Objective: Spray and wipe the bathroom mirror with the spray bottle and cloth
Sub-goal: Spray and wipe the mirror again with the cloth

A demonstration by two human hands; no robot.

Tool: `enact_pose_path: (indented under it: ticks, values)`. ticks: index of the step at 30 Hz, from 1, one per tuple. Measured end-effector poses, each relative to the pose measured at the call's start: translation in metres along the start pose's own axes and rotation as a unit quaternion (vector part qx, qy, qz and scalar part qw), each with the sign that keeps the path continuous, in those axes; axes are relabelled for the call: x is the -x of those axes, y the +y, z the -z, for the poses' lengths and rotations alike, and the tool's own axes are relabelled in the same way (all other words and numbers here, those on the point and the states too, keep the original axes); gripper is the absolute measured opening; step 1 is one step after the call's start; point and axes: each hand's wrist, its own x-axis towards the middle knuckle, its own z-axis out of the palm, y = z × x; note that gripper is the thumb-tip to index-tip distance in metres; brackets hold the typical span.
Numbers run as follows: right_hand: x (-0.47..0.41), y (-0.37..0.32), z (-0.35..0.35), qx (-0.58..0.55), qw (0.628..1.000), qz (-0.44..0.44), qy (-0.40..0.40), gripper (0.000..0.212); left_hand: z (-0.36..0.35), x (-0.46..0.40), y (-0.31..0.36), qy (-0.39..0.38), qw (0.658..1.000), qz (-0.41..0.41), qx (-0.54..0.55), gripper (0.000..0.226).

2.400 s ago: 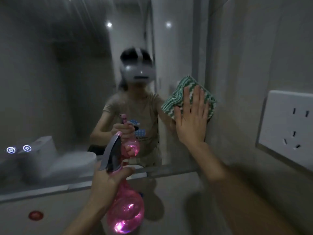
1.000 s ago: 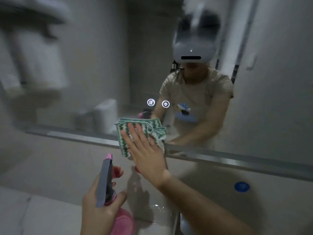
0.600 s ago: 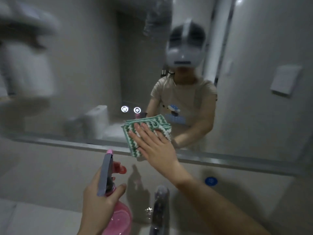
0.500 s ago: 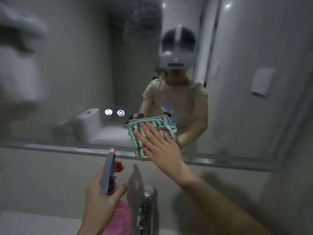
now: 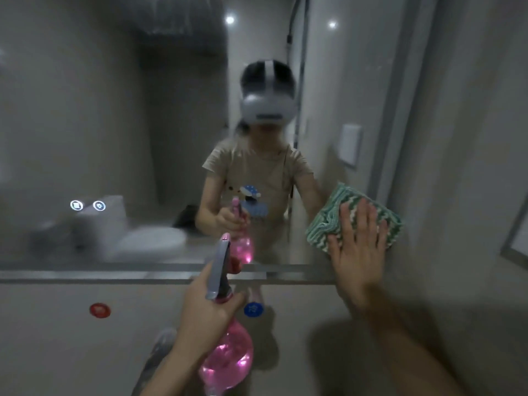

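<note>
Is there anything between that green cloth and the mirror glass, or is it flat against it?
Nothing visible is in the way. The right hand presses the green-and-white zigzag cloth flat against the mirror near its lower right corner, fingers spread.

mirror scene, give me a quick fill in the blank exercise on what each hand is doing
1. The left hand holds a ____ spray bottle.
2. The right hand presses a green and white ____ flat against the mirror.
3. The right hand's fingers lie ____, not curled.
4. On the wall below the mirror, a red dot sits left of a ____ one.

Missing words: pink; cloth; straight; blue
</note>
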Motion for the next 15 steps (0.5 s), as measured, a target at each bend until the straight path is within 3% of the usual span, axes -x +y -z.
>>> enact_pose_path:
  ticks: [8,15]
  values:
    - [-0.019,-0.048,-0.001,-0.039,0.993,-0.099,0.043,0.059,0.007,-0.009,-0.009,0.045,0.999,0.025,0.014,0.028]
    - [-0.051,-0.153,0.005,-0.034,0.999,0.007,0.033,0.059,0.083,-0.015,-0.031,0.097,0.994,0.019,0.040,0.028]
